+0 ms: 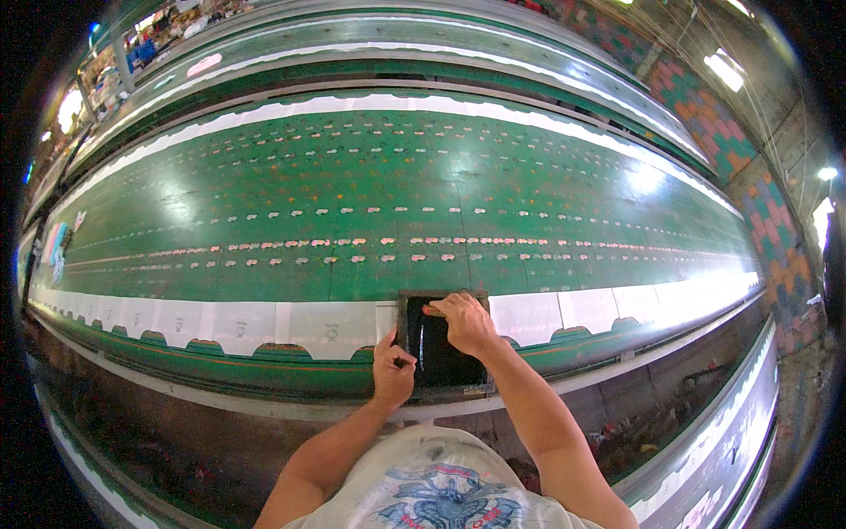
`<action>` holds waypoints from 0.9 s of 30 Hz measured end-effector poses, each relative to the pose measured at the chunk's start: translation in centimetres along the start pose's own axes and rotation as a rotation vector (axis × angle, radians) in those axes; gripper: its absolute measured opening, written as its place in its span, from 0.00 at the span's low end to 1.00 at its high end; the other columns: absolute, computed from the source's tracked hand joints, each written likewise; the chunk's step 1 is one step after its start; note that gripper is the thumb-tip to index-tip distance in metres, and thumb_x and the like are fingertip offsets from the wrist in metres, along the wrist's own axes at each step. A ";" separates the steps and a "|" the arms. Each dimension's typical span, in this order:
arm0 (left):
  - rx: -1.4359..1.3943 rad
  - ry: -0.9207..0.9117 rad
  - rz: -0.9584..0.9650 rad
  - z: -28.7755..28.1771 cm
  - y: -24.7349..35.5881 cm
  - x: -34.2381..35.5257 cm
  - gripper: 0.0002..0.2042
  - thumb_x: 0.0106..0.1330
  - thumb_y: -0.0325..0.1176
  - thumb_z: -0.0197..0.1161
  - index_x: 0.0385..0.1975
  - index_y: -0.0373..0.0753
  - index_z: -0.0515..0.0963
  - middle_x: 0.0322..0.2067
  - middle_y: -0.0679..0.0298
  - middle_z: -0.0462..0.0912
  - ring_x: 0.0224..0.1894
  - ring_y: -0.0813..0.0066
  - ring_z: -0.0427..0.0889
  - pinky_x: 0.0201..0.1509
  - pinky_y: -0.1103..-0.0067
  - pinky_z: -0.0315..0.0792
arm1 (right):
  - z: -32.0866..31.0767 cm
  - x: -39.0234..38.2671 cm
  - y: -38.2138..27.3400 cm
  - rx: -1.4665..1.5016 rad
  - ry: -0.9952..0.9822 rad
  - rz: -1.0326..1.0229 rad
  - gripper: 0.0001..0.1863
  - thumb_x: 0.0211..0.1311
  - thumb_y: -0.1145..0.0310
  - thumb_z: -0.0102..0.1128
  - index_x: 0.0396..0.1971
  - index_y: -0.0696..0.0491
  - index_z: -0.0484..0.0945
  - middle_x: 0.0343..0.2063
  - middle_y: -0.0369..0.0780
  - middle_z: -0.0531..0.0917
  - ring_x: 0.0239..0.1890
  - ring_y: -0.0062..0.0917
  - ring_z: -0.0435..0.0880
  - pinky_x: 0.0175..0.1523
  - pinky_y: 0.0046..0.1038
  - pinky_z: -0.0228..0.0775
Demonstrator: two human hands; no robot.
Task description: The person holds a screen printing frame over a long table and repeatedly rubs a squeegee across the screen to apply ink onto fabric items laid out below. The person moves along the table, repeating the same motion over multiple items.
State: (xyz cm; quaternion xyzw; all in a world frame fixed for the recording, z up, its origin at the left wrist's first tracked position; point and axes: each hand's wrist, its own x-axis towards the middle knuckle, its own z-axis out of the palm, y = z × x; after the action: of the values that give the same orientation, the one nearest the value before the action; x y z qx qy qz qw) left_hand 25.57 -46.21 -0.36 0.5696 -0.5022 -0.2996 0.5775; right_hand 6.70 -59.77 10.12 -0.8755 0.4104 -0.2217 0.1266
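A small rectangular screen-printing frame (pixel 481 381) with a dark, glossy inside lies over the near edge of a long green table (pixel 370 185). My left hand (pixel 393 370) is closed at the frame's left side, its index finger pointing up along the edge. Over the upper part of the frame, my right hand (pixel 467 323) is closed around what looks like a squeegee (pixel 429 310); only a reddish end shows beside the fingers. White pieces with notched edges (pixel 330 326) lie in a row along the near side, running out from both sides of the frame.
Rows of small pale marks cross the green tabletop. Another row of white pieces (pixel 423 103) lines its far side. A second long table (pixel 352 40) runs parallel beyond, and another (pixel 705 467) stands at lower right. Coloured paving (pixel 775 229) covers the floor at right.
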 end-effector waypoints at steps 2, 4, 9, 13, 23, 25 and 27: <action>0.010 0.005 -0.012 -0.2 0.3 -0.1 0.11 0.55 0.14 0.70 0.27 0.42 0.84 0.78 0.43 0.76 0.78 0.44 0.75 0.83 0.59 0.63 | 0.0 -1.1 -1.1 -0.027 -0.007 -0.002 0.22 0.65 0.80 0.60 0.54 0.47 0.92 0.47 0.45 0.90 0.55 0.46 0.87 0.66 0.46 0.78; -0.070 0.004 -0.042 -0.2 -0.3 -0.4 0.11 0.56 0.14 0.71 0.31 0.42 0.86 0.78 0.42 0.76 0.78 0.45 0.75 0.83 0.59 0.63 | -0.7 -2.6 -2.7 -0.011 -0.036 0.002 0.22 0.65 0.80 0.60 0.55 0.47 0.91 0.47 0.43 0.90 0.54 0.45 0.87 0.66 0.45 0.78; -0.091 0.025 -0.077 -0.2 0.4 -0.2 0.13 0.62 0.18 0.73 0.44 0.40 0.88 0.77 0.42 0.76 0.78 0.46 0.75 0.84 0.60 0.64 | -1.8 -6.4 -5.8 -0.031 -0.128 0.005 0.28 0.60 0.81 0.62 0.61 0.49 0.91 0.52 0.42 0.91 0.56 0.43 0.88 0.66 0.44 0.79; -0.016 -0.004 -0.059 -0.8 1.8 0.4 0.18 0.64 0.21 0.73 0.55 0.38 0.87 0.76 0.42 0.77 0.78 0.44 0.75 0.85 0.58 0.64 | -2.1 -9.3 -7.6 -0.023 -0.137 0.016 0.31 0.57 0.81 0.64 0.62 0.49 0.90 0.53 0.41 0.91 0.56 0.40 0.87 0.66 0.43 0.79; 0.184 -0.031 0.043 -0.5 2.2 0.7 0.21 0.56 0.17 0.69 0.50 0.41 0.90 0.76 0.41 0.76 0.76 0.42 0.76 0.82 0.56 0.67 | -3.7 -13.3 -7.6 0.085 -0.019 0.112 0.26 0.61 0.71 0.79 0.62 0.50 0.90 0.63 0.45 0.88 0.67 0.44 0.83 0.72 0.46 0.76; 0.188 -0.022 0.037 -0.5 2.2 0.5 0.19 0.55 0.16 0.68 0.45 0.42 0.91 0.76 0.41 0.77 0.75 0.43 0.76 0.81 0.56 0.68 | -3.3 -14.6 -6.2 0.099 0.126 0.220 0.24 0.63 0.69 0.80 0.61 0.51 0.90 0.64 0.45 0.87 0.69 0.45 0.82 0.73 0.47 0.76; 0.164 0.018 0.060 0.3 2.5 0.5 0.17 0.54 0.14 0.67 0.40 0.41 0.90 0.75 0.42 0.77 0.74 0.44 0.77 0.79 0.57 0.69 | -3.3 -16.0 -4.7 0.167 0.228 0.419 0.21 0.67 0.67 0.78 0.59 0.52 0.90 0.64 0.45 0.87 0.69 0.46 0.82 0.74 0.47 0.75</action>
State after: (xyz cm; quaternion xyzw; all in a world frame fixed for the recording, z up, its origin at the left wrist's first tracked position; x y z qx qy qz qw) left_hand 24.92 -46.36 2.14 0.6025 -0.5366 -0.2350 0.5420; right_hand -0.81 -44.54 10.32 -0.7271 0.5749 -0.3207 0.1946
